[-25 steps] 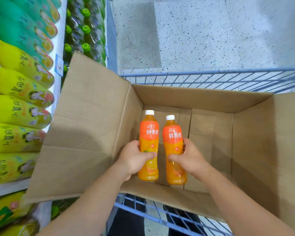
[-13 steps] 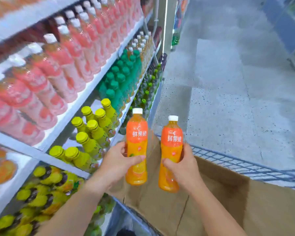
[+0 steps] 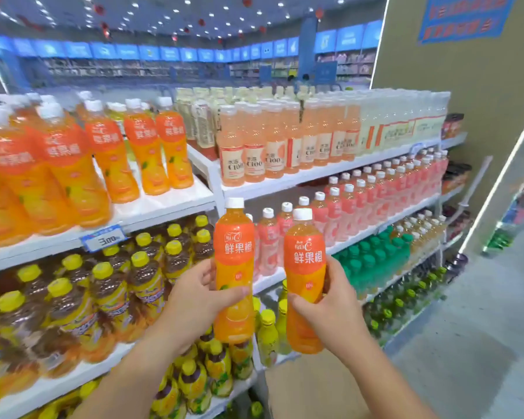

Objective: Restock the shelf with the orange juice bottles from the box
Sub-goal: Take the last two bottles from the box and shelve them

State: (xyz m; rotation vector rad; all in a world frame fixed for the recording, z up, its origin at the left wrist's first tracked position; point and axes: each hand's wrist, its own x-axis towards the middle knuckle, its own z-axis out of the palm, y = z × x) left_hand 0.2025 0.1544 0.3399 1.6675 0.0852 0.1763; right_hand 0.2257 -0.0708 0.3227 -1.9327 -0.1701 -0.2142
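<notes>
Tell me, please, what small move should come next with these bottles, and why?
Probably lift both up and leftward: the left bottle, in the left hand, and right bottle, in the right hand, sit upright below the shelf where matching bottles stand behind bare space.

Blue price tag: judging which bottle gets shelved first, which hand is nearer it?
Left. The left hand sits below and right of the blue price tag; the right hand is farther right.

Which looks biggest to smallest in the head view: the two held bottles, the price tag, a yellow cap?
1. left bottle and right bottle, alike: tied.
2. price tag.
3. yellow cap.
The last two sit farther away.
</notes>
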